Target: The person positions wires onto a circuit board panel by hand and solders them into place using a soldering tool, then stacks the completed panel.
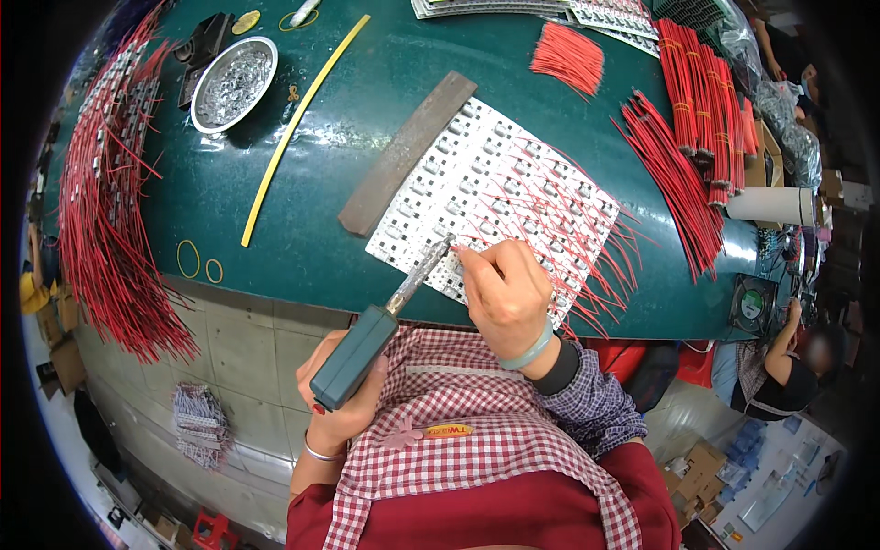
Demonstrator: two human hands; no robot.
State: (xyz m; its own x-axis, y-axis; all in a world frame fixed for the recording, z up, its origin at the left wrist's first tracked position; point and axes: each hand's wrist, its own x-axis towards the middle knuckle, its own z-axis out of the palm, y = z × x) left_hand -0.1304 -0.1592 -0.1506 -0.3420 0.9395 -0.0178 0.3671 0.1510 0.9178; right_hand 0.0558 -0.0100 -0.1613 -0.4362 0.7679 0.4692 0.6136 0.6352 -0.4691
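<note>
We see the white sheet (467, 188) lying flat on the green table (335, 229), its upper-left edge along the dark bar (408, 154). Our left hand (359, 410) wraps the handle of the iron (356, 356), fingers closed round it, and its metal tip points at the near part of the sheet. Our right hand (507, 291) sits over the sheet's near side, thumb and forefinger together in what looks like a pinch on a thin red wire (457, 247) beside the tip; the fingers hide most of it, and we cannot tell whether tip and wire touch.

We judge the sheet to be light, thin and fairly stiff, likely to slide if pushed, so we would steady it by a bare border or against the bar, which looks heavy enough to act as a stop. The small parts on its face look fragile, and the loose wires (559, 197) fanning over its right half could snag a sleeve or tug their joints, so we would not lift it by them. A single wire should be light and limp; we would pinch it close to its end, yet clear of the heat. The iron we would hold only by its green handle, never along the metal shaft
</note>
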